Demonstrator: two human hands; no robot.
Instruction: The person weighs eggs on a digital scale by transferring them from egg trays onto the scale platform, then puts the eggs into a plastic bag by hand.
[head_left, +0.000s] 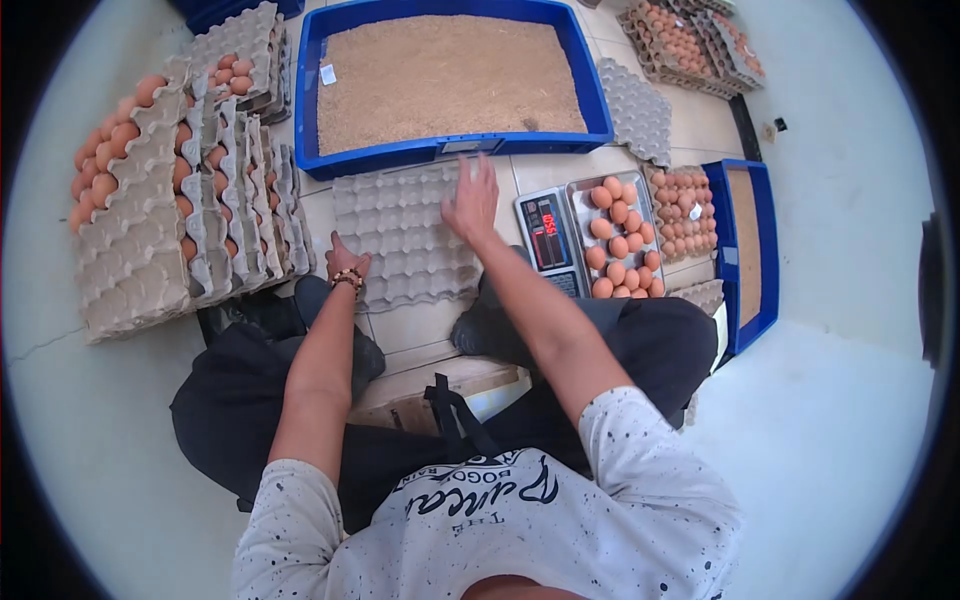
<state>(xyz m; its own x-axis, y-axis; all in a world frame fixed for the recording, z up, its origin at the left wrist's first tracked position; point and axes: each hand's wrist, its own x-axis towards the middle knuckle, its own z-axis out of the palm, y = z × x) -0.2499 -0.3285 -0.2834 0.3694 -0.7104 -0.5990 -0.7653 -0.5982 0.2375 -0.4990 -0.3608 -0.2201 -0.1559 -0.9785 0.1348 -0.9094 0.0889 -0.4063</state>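
A grey cardboard egg tray [410, 240] with bare cups lies flat on the floor between my feet. At its left edge rests my left hand [348, 264], fingers apart and a beaded bracelet at the wrist. My right hand [472, 203] is over the tray's far right part, its fingers stretched out toward the blue bin; whether it touches the cardboard I cannot tell. Just to the right stands a digital scale [548, 240] with lit red digits. Its metal pan [640, 182] holds several brown eggs [618, 212].
A large blue bin [455, 148] of brown grain-like material sits ahead. Tall stacks of egg trays [150, 240] with eggs rise at left. At right are a filled egg tray [685, 212], a smaller blue bin [757, 300] and a bare tray [635, 112]. More stacked eggs [680, 50] stand far right.
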